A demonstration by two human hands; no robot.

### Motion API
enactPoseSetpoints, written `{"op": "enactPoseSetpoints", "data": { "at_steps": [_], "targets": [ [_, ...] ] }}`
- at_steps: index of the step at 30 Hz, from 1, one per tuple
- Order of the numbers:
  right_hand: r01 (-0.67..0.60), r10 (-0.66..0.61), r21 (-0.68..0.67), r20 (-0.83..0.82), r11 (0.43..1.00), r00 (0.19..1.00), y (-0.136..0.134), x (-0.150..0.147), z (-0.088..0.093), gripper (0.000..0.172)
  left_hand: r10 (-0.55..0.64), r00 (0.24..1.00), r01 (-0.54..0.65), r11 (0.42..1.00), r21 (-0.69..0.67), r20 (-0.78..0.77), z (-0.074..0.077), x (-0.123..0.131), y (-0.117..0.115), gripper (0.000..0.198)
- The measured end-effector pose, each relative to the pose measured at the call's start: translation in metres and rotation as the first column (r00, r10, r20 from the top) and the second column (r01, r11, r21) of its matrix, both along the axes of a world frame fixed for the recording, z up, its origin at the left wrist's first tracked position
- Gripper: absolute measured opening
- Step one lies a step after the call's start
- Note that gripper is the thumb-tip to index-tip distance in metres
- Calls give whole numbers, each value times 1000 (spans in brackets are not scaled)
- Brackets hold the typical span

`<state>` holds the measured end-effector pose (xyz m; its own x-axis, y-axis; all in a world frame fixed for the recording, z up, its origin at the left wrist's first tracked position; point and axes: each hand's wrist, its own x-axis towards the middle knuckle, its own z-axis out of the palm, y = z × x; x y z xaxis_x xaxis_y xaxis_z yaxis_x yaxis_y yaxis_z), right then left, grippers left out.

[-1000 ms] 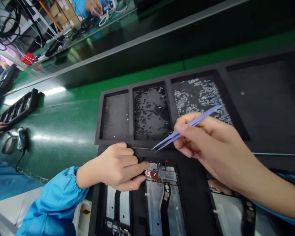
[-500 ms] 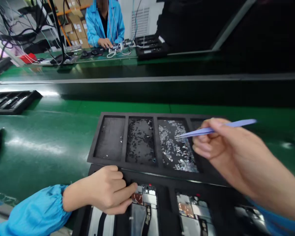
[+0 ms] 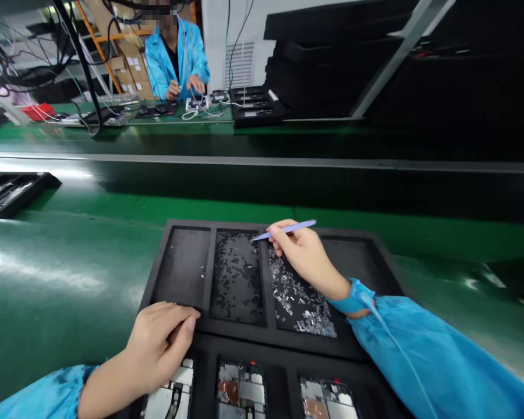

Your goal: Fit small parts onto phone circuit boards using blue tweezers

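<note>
My right hand (image 3: 301, 250) is closed on lavender tweezers (image 3: 294, 227). Their tips point left, over the upper right corner of the parts tray's second compartment (image 3: 238, 279), which is strewn with small dark pieces. Below the hand, the third compartment (image 3: 303, 302) is scattered with small shiny silver pieces. My left hand (image 3: 161, 343) rests at the front left edge of the black parts tray (image 3: 155, 285), thumb and forefinger drawn together; anything between them is hidden. Under it lies an opened phone (image 3: 170, 398), partly covered. Two more opened phones, one in the middle (image 3: 241, 390) and one at right (image 3: 327, 401), sit in the nearer black tray (image 3: 283, 378).
Another black tray (image 3: 15, 195) stands on the green bench (image 3: 70, 279) at the far left. A raised ledge (image 3: 244, 160) crosses behind the parts tray. Beyond it, a co-worker in a blue jacket (image 3: 196, 55) handles a device among cables. A cord runs along my right sleeve (image 3: 402, 343).
My right hand with the tweezers has moved left, from the silver pieces to the dark ones. My left hand has left the middle phone and moved left to the parts tray's edge. The view has shifted.
</note>
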<state>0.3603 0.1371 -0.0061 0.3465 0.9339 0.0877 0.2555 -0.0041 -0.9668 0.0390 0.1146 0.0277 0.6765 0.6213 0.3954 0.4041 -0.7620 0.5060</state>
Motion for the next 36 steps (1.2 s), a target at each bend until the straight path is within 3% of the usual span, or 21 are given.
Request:
{"op": "enactPoseSetpoints", "data": {
  "at_steps": [4,9,20,25,28,33,36],
  "targets": [
    [6,0,-46,133,999,991,-6,-1,-4,40,-7,1000,6,999,-40,-28,1,2,0,19],
    [45,-31,-46,267,998,963,-12,-1,4,36,-2,1000,1,999,-32,-25,2,4,-1,19],
    [-31,44,-41,385,999,922,-17,-6,16,29,-31,998,29,999,-44,-48,0,1,-1,16],
    [-15,3,22,459,1000,888,-21,-4,16,27,-46,998,44,998,-46,-45,0,0,-2,16],
    [-28,21,10,409,1000,912,-22,-4,15,27,-53,997,51,998,-39,-49,0,0,-1,15],
    [-162,179,-105,180,981,967,-21,-6,15,31,-60,997,59,998,-30,-43,2,2,0,15],
    [-231,248,-132,131,964,960,-21,-6,16,31,-69,996,68,997,-24,-60,2,3,0,16]
  ]
}}
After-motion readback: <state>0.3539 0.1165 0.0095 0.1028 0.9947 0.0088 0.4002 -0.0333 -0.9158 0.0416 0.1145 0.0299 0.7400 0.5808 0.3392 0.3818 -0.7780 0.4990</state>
